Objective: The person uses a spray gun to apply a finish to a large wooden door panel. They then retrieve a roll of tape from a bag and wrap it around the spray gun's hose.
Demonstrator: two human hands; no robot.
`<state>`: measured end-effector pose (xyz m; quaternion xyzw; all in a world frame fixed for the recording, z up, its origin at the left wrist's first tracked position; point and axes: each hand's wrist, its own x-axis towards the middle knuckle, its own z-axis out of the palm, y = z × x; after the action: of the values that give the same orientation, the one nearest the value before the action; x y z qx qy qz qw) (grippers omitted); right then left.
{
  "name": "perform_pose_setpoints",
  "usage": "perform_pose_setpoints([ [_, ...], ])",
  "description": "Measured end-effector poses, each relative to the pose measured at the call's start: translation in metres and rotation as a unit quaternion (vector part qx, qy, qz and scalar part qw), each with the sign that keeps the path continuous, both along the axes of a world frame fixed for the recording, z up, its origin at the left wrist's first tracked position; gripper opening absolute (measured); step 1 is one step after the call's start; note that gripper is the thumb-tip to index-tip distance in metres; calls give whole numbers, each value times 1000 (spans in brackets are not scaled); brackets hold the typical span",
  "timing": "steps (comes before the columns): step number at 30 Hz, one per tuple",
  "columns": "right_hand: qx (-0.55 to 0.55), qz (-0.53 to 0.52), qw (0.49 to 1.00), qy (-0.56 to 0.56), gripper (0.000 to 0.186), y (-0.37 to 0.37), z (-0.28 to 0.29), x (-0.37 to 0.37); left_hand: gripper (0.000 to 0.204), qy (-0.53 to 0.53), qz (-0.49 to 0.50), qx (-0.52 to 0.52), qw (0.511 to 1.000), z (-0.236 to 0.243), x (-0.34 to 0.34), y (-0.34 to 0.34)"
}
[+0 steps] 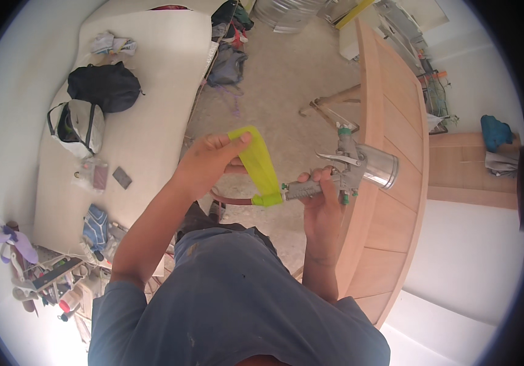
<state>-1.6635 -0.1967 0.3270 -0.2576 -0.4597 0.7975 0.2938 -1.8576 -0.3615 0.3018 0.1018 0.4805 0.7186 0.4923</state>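
My left hand [204,163] pinches the upper end of a bright yellow-green strip [258,163], thumb on top of it. The strip stretches down to the handle end of a silver spray gun [350,160], where its lower part is wrapped around the joint with a reddish-brown hose [235,200]. My right hand [322,210] is closed around the gun's handle, which lies roughly level. A metal cup [381,167] sits on the gun's right side, and green fittings show on its body. The hose passes below my left hand toward my body.
A panelled wooden door [390,226] stands close on my right, just beyond the gun. To the left, a long pale board [164,79] bears a black bag [104,85], a grey-white bag [79,127] and a dark phone-like slab [122,177]. Tools crowd a shelf [54,274] at lower left.
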Motion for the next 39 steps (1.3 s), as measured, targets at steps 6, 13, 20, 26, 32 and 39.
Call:
perform_pose_setpoints([
  [6, 8, -66, 997, 32, 10, 2, -12, -10, 29, 500, -141, -213, 827, 74, 39, -27],
  [13, -47, -125, 985, 105, 14, 13, -1, -17, 32, 786, 34, 99, 609, -34, 99, 1],
  [20, 45, -257, 957, 125, 17, 32, 12, 18, 34, 753, -261, 282, 534, -138, 108, 59],
  [26, 47, -477, 862, 165, 16, 8, 47, 67, 58, 558, -190, 193, 785, -85, 82, 70],
  [32, 108, -669, 714, 175, 15, -73, 39, 114, 75, 389, -454, 289, 748, -37, 132, 98],
  [39, 152, -750, 603, 224, 16, -129, 58, 136, 81, 280, -549, 378, 691, 2, 198, 93],
])
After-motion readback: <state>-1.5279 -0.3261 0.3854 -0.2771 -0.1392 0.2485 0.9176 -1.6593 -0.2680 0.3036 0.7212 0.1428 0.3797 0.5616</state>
